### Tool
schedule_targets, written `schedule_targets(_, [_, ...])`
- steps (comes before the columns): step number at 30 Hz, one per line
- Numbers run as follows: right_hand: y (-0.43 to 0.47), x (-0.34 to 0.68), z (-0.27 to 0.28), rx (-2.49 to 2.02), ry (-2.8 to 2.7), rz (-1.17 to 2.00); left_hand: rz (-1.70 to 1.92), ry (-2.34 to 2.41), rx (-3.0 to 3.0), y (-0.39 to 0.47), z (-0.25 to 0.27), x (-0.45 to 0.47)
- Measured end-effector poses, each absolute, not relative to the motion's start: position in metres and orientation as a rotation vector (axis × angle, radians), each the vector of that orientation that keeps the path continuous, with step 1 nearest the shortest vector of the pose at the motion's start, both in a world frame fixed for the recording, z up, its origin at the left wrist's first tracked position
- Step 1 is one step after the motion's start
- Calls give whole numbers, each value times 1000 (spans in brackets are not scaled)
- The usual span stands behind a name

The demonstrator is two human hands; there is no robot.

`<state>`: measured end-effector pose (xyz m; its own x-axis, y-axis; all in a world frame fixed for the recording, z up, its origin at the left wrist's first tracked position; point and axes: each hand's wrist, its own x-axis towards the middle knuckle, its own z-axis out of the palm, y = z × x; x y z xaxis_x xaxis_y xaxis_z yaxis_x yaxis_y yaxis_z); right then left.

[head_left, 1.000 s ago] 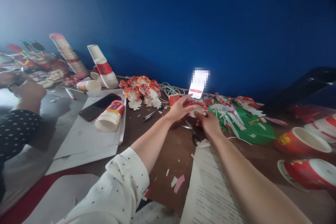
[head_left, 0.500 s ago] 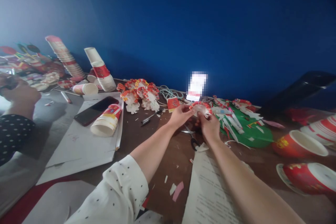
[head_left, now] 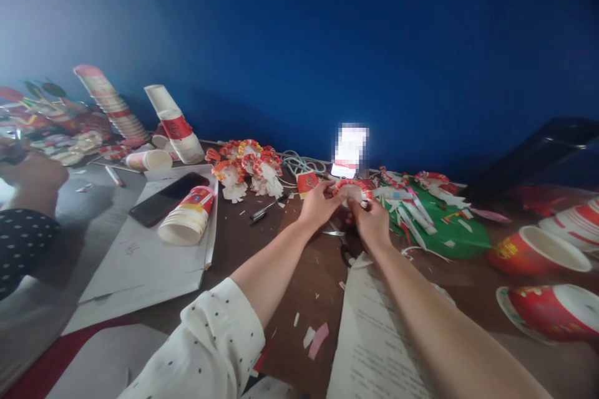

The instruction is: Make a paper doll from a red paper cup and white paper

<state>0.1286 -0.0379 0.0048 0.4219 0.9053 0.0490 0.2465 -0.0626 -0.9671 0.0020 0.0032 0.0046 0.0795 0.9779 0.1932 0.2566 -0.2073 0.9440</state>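
Observation:
Between both hands is a red-and-white paper piece (head_left: 354,188), curved, with a folded red rim and a white inside. My left hand (head_left: 321,204) pinches its left side. My right hand (head_left: 370,215) grips its lower right edge, fingertips curled and partly hidden. Just below the hands lie scissors (head_left: 347,254) with black handles, partly covered by my right hand and a printed sheet (head_left: 374,330). Beyond the hands a lit phone (head_left: 347,153) leans against the blue wall. Left of my left hand is a red paper piece (head_left: 307,182).
Left are a pile of red-and-white paper pieces (head_left: 250,165), a pen (head_left: 267,209), a dark phone (head_left: 163,198), nested paper cups (head_left: 187,218) and a co-worker's hand (head_left: 35,171). Right are a green sheet (head_left: 461,243) with scraps, and red paper bowls (head_left: 538,249).
The paper piece has tilted slightly and dropped a little in my hands, with my right fingers shifted left along its edge. The view has moved slightly; other things stay put.

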Motion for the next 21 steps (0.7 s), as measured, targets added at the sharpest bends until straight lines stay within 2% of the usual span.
schedule_targets(21, [-38, 125, 10, -1557, -1135, 923, 1281, 1335, 1759, 0, 10, -3])
